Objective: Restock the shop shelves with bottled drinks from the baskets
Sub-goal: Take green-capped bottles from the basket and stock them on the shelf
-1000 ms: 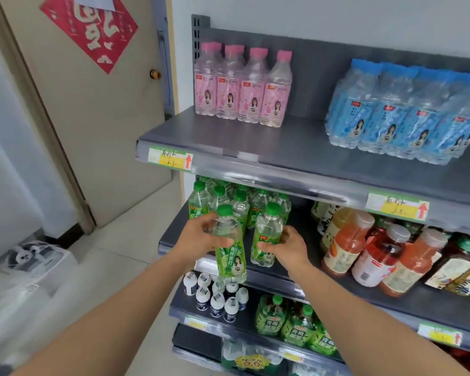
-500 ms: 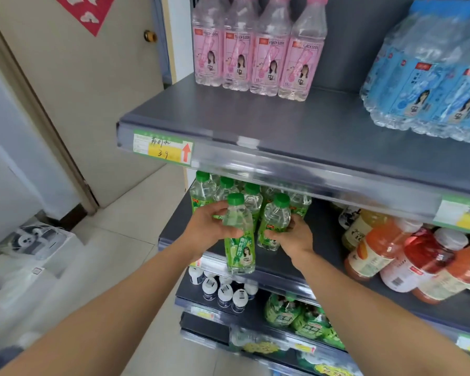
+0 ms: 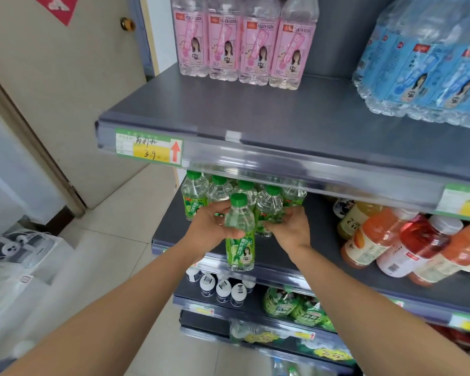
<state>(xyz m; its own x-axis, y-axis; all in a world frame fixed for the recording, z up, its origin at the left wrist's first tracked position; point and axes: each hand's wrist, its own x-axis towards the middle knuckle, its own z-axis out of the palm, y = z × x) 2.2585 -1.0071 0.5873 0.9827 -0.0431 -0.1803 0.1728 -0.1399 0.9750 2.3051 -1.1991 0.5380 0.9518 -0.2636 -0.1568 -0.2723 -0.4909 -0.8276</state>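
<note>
Left hand (image 3: 210, 226) grips our green-capped lime soda bottle (image 3: 240, 234) at the second shelf's (image 3: 291, 256) near edge, right hand (image 3: 289, 229) clasps another bottle (image 3: 270, 210) just behind; several shelved, baskets unseen.

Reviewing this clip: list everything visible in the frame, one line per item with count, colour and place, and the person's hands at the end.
Peach soda bottles: four, pink labels, top shelf left.
Wrapped water pack: one, blue labels, top shelf right.
Price tag: one, green and yellow with red arrow, top shelf edge.
Green-capped bottles: several, clear with green labels, second shelf left.
Held bottle: one, green cap, at the second shelf's front edge.
Juice bottles: several, orange and red, second shelf right, leaning.
White-capped bottles: several, third shelf.
Door: one, beige, left.
Left hand: grips the held bottle.
Right hand: on a green-capped bottle behind.
</note>
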